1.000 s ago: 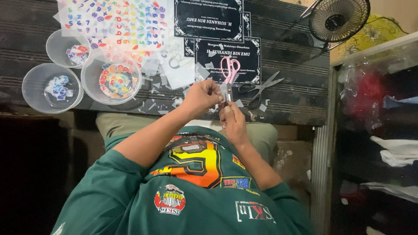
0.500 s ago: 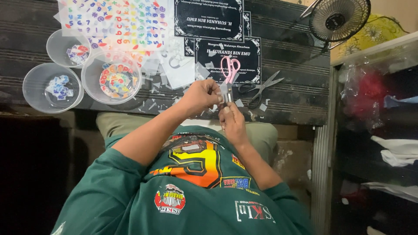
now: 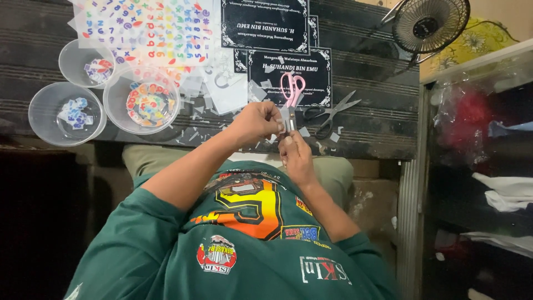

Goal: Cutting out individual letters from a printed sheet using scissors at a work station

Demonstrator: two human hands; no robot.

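I am pinching a small clear plastic scrap [image 3: 288, 123] between left hand [image 3: 256, 123] and right hand [image 3: 296, 157] fingers, pink-handled scissors [image 3: 291, 94] lying just beyond.

Dark table [image 3: 377, 133]: tubs [image 3: 65, 114], scissors [image 3: 332, 114], plaques [image 3: 264, 25].

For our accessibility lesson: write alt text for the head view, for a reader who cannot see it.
The left hand and right hand pinch a small pale piece above a dark table. Pink scissors, grey scissors, three clear tubs of coloured letters and a letter sheet lie there.
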